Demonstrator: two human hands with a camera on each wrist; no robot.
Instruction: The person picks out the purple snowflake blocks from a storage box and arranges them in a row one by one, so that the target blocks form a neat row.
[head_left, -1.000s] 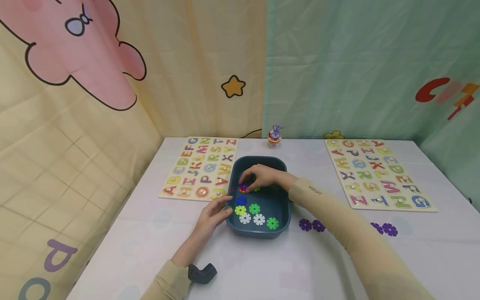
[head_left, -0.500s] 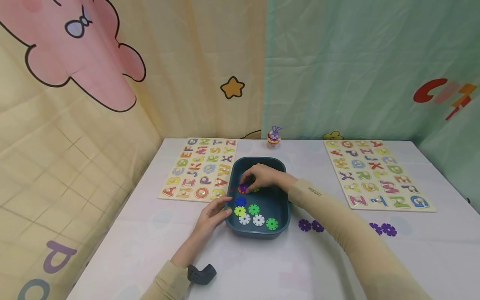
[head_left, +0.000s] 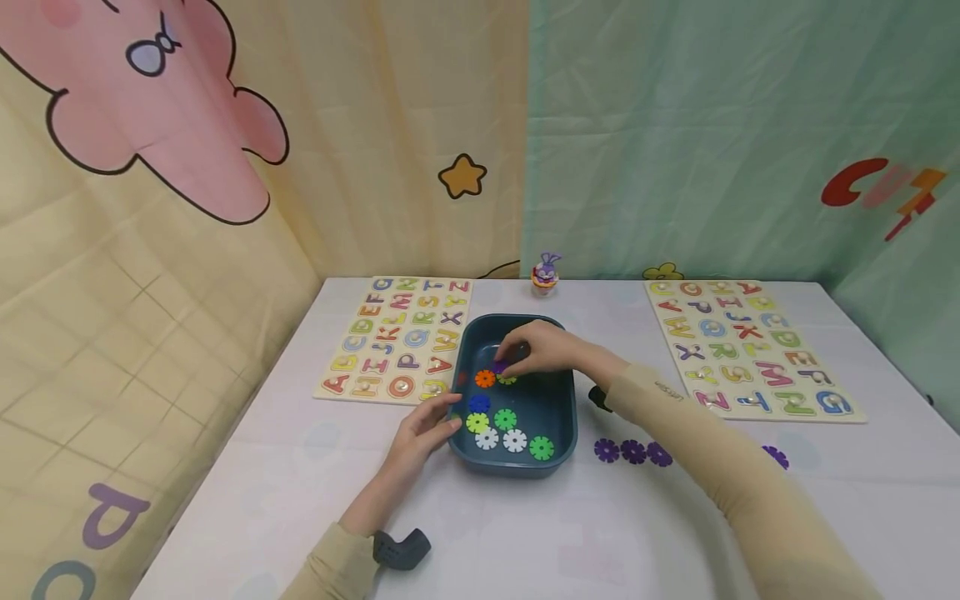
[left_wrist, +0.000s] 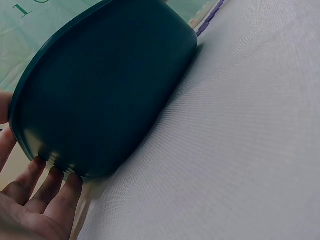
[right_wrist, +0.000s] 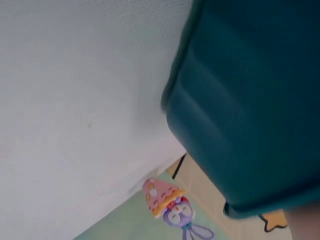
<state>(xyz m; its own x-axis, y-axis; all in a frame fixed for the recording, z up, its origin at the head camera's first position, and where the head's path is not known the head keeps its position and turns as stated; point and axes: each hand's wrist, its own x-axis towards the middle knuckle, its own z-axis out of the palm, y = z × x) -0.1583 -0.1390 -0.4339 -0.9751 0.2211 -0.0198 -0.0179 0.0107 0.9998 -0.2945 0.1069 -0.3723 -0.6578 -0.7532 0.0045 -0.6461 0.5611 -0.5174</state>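
A dark teal plastic bin (head_left: 517,467) stands on the table with several flat, notched snowflake discs inside. My left hand (head_left: 426,429) grips the bin's left rim; in the left wrist view its fingertips (left_wrist: 75,182) press against the outer wall. Inside the bin's far half, my right hand (head_left: 543,346) pinches a purple snowflake disc (head_left: 499,367), mostly covered by the fingers. Beside it lie an orange disc (head_left: 485,378) and a yellow-green one (head_left: 507,380). Nearer are a blue disc (head_left: 479,403), a white disc (head_left: 514,440) and a green disc (head_left: 542,447).
A row of purple discs (head_left: 633,452) lies right of the bin, partly behind the right sleeve. Wooden alphabet boards stand left (head_left: 401,333) and right (head_left: 750,350). A purple rabbit figure (head_left: 545,273) stands at the table's back, before a printed curtain (head_left: 637,125).
My right hand has shifted right with the purple disc, uncovering the orange disc beneath. My right forearm has swung right, revealing another purple disc in the row. The left hand keeps its place.
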